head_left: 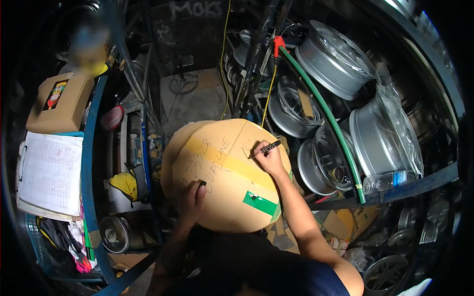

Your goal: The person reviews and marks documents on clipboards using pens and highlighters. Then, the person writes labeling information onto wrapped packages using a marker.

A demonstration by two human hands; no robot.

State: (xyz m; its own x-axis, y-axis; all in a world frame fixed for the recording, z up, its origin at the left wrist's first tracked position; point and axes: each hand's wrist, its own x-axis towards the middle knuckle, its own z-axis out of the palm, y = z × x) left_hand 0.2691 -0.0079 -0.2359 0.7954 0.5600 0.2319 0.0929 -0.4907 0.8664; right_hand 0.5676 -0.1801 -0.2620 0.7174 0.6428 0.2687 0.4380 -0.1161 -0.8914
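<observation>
A large rounded cardboard package (212, 163) lies before me, wrapped with clear tape and marked with handwritten letters and numbers. My right hand (269, 159) grips a dark patterned marker pen (270, 146), its tip at the cardboard beside a freshly inked "15"-like mark. My left hand (190, 204) rests at the near left side of the package, fingers closed around a small black marker cap (203, 183). A piece of green tape (260, 203) sticks to the cardboard near its lower right edge.
Silver wheel rims (335, 59) fill the rack on the right, with a green tube (321, 103) along its front. On the left shelf are a cardboard box (61, 106), a clipboard with papers (51, 170) and a yellow-black item (126, 186).
</observation>
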